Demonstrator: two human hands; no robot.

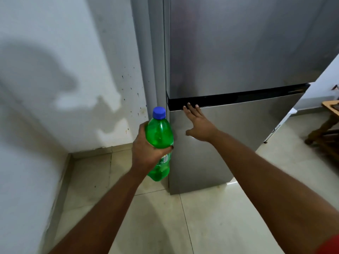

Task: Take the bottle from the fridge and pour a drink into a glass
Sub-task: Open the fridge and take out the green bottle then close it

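A green plastic bottle (159, 133) with a blue cap stands upright in my left hand (146, 153), which grips it around the middle, just left of the fridge's front corner. The steel fridge (238, 52) fills the upper right, both doors shut, a black strip between them. My right hand (199, 123) lies flat and open on the lower door, fingertips touching the black strip. No glass is in view.
A white stained wall (64, 88) stands close on the left, meeting the fridge's side. Pale floor tiles (211, 217) spread below. A wooden piece of furniture (326, 129) sits at the right edge.
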